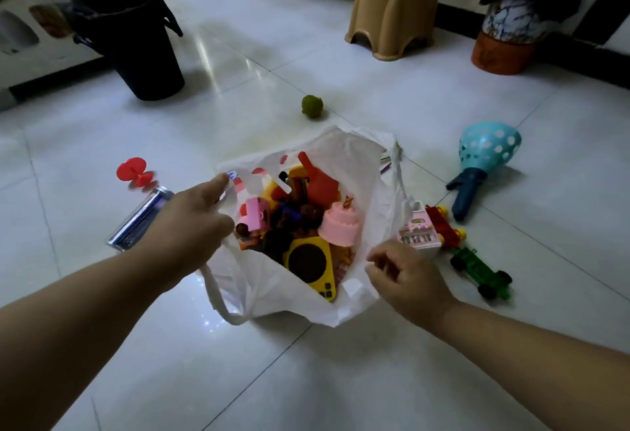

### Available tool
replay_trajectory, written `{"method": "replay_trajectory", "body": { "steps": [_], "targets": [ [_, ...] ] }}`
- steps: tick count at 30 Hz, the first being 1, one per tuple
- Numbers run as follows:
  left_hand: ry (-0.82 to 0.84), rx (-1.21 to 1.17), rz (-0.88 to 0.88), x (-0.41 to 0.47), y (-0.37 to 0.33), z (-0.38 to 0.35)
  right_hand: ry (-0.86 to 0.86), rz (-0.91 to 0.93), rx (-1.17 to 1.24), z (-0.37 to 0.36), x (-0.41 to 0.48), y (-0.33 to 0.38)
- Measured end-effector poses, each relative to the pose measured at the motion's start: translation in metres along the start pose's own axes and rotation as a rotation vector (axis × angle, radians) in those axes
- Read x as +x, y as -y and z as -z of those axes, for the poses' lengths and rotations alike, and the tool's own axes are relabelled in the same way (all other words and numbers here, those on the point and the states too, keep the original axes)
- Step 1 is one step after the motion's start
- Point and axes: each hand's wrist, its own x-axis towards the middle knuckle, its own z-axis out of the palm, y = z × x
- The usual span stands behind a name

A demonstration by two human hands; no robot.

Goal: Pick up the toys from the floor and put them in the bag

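A white plastic bag [371, 198] lies open on the tiled floor, holding several toys, among them a pink cake [339, 227] and a yellow toy stove [312, 261]. My left hand [196, 222] grips the bag's left rim. My right hand [405, 277] pinches the right rim. On the floor around the bag lie a green ball [312, 106], a teal catch cup with a dark handle [480, 161], a green toy car [482, 273], a pink toy house [421, 232], red and yellow bricks [443, 222], a red spool-like toy [136, 169] and a clear blue tube [141, 219].
A black bin [139, 48] stands at the back left. A tan plastic stool [395, 4] is at the back centre. A marbled bin with a black liner on an orange base [511, 28] stands at the back right by the wall.
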Motion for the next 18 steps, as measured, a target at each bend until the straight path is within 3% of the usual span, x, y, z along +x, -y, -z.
{"method": "replay_trajectory", "body": {
  "steps": [2,4,6,8,12,18],
  "targets": [
    [-0.01,0.007,-0.012,-0.001,-0.002,-0.005,-0.021,0.017,-0.339,0.016,-0.024,-0.056],
    [-0.021,-0.002,-0.013,-0.002,-0.005,-0.009,-0.004,-0.232,-0.527,0.037,-0.031,-0.1],
    [-0.028,-0.03,0.001,-0.004,-0.006,-0.011,-0.023,-0.546,-0.558,0.058,-0.027,-0.133],
    [-0.032,-0.07,0.014,-0.005,-0.006,-0.015,-0.029,-0.712,-0.478,0.071,-0.021,-0.157],
    [-0.066,-0.065,0.011,0.001,-0.007,-0.017,0.125,-0.777,-0.499,0.057,-0.011,-0.178],
    [-0.07,-0.082,0.036,0.007,-0.004,-0.02,0.215,-0.808,-0.573,0.06,0.013,-0.178]
  ]
}}
